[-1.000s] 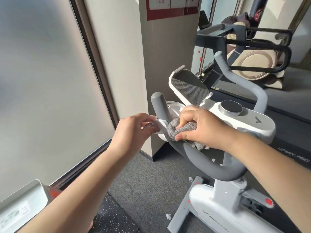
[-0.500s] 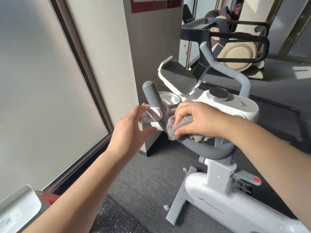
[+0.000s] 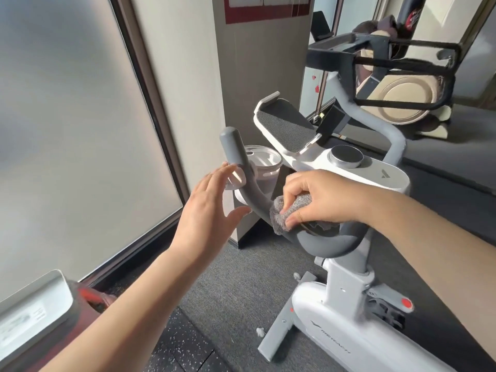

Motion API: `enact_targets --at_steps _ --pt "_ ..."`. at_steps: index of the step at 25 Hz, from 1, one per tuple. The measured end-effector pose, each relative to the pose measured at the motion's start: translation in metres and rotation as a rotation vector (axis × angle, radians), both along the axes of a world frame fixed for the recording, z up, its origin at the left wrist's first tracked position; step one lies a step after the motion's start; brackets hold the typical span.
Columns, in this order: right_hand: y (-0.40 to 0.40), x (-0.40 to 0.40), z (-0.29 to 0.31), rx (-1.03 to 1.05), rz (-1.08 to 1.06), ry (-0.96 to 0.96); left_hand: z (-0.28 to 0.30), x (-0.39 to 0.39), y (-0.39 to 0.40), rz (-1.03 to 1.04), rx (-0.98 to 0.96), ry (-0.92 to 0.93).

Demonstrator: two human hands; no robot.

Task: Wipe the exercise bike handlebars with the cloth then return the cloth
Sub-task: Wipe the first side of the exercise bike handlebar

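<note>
A white exercise bike (image 3: 349, 328) stands in front of me with curved grey handlebars (image 3: 241, 167). My right hand (image 3: 319, 197) presses a grey fluffy cloth (image 3: 284, 214) onto the lower bend of the left handlebar, fingers wrapped over the cloth. My left hand (image 3: 212, 202) hovers just left of the bar with fingers spread, holding nothing, and its fingertips sit near a small white bracket on the bar. The right handlebar (image 3: 375, 122) rises behind the console.
A white phone tray (image 3: 284, 124), a round knob (image 3: 346, 156) and a cup holder (image 3: 263, 162) sit on the bike's top. A pillar (image 3: 257, 76) and frosted window (image 3: 67, 116) stand left. A black elliptical machine (image 3: 397, 76) stands behind. A white-and-red device (image 3: 35, 310) sits at lower left.
My left hand let go of the white bracket on the bar and opened. My right hand slid the cloth down the handlebar toward its lower bend.
</note>
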State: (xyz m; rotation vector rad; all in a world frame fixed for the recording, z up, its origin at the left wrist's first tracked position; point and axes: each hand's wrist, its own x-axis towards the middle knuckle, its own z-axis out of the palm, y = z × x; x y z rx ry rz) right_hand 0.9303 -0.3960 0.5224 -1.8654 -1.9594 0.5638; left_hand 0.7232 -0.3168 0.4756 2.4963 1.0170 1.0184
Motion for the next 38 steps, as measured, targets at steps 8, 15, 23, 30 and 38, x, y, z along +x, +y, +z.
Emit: enact_targets --at_steps 8,15,23,30,38 --pt "0.009 -0.003 -0.020 0.169 -0.045 0.188 -0.005 0.017 -0.028 0.126 -0.018 0.116" --pt "-0.021 0.030 -0.010 0.078 0.019 0.095 -0.009 0.030 -0.057 0.208 0.044 0.209" --pt "-0.038 0.046 -0.022 0.075 0.208 0.000 -0.016 0.052 -0.085 0.336 0.118 0.163" --pt "-0.045 0.063 -0.036 0.193 0.246 0.174 -0.011 0.068 -0.110 0.378 0.017 0.327" --pt "-0.060 0.122 -0.050 0.300 0.181 -0.007 -0.008 0.078 -0.122 0.427 -0.085 0.387"
